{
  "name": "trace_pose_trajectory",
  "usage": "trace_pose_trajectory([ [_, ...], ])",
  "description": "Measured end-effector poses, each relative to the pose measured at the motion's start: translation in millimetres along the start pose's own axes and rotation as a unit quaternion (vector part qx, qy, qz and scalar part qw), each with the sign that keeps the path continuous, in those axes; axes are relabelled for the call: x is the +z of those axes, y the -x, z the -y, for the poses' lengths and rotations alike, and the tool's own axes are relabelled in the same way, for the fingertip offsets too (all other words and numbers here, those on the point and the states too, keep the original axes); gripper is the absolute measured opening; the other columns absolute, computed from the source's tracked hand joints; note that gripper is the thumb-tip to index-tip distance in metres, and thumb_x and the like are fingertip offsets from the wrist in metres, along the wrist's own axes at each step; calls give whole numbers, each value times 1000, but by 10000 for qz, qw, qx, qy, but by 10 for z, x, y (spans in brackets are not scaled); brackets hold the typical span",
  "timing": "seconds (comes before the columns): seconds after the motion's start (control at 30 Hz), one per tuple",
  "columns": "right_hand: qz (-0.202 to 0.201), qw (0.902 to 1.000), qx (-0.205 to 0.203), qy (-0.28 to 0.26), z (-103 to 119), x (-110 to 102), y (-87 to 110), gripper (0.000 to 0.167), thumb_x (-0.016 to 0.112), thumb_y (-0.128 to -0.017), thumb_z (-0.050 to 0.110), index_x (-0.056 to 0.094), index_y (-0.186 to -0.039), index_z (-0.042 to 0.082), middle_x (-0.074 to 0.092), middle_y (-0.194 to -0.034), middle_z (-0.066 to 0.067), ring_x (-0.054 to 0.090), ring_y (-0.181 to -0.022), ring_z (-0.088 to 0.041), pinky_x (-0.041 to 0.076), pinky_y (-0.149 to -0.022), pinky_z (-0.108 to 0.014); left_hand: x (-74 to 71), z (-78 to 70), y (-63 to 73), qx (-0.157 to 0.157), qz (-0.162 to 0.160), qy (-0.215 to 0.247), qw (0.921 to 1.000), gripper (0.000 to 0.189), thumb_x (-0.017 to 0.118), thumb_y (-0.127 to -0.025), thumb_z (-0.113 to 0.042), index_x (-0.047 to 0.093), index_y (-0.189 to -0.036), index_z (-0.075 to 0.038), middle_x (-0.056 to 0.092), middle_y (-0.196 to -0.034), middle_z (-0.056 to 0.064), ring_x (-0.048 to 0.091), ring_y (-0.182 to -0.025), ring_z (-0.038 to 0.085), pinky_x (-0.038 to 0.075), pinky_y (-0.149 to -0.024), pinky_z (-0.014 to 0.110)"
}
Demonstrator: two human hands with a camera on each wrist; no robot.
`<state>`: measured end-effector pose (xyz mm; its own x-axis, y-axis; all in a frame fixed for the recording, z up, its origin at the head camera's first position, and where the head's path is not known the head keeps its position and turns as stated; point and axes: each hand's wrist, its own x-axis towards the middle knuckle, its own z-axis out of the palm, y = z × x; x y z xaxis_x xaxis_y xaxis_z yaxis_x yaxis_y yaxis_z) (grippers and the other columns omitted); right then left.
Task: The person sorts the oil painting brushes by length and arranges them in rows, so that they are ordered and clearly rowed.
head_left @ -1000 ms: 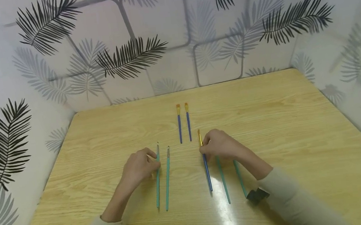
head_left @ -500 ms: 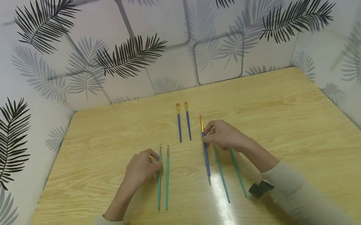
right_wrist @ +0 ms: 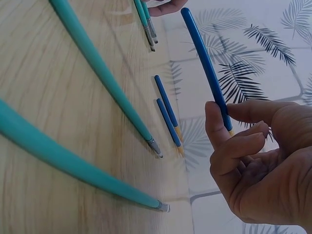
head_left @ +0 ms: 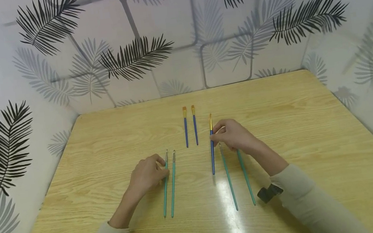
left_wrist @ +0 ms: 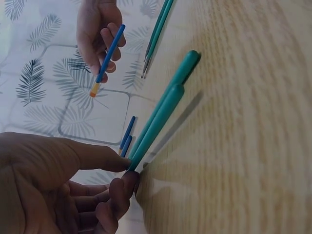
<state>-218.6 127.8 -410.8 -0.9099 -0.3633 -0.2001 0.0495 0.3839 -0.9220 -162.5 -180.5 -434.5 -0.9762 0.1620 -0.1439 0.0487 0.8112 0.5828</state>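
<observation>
Head view is giving you the wooden worktop, with the resting blue pair serving as landmark. Your right hand is hovering to that pair's right, fingers pinching the lifted blue brush; your left hand is sitting farther off, left of the pair and closer to you, its fingers pinching the outer left teal brush. The lifted blue brush is reaching left of its fingers, right of the pair, its long axis running nearly parallel to them, bristles pointing away from you. It is showing a slim blue handle, gold ferrule and orange bristles.
</observation>
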Motion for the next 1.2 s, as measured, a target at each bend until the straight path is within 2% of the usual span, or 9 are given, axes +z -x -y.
trace_pose_trajectory([
  [0.4,0,10000,32,-40,-23,-15,-25,34,65,-103,18,55,-125,-6,73,-101,-21,32,-40,-5,34,-41,-25,21,13,0,-59,-42,-178,9998,30,76,-89,-14,67,-114,1,69,-72,2,56,-48,12,36,-42,20],
  [0.6,-40,10000,68,40,-2,-33,-63,32,64,-103,18,56,-124,-4,75,-99,-18,33,-40,-5,34,-40,-24,14,5,2,-132,-14,-138,9998,32,76,-89,-16,67,-114,0,69,-72,1,57,-49,12,38,-44,22],
  [0.9,-172,9998,91,86,7,-50,-239,33,64,-103,18,57,-126,-4,76,-100,-18,33,-40,-4,32,-41,-21,-6,18,-12,-103,-5,-111,9999,32,76,-90,-18,67,-115,0,71,-76,3,58,-49,12,36,-42,21],
  [1.2,-164,9998,75,33,13,-70,-391,30,63,-103,16,57,-125,-4,74,-103,-21,33,-41,-5,31,-43,-21,-17,17,24,-198,29,-42,9998,32,74,-92,-22,66,-115,-1,71,-76,2,61,-52,14,41,-46,25],
])
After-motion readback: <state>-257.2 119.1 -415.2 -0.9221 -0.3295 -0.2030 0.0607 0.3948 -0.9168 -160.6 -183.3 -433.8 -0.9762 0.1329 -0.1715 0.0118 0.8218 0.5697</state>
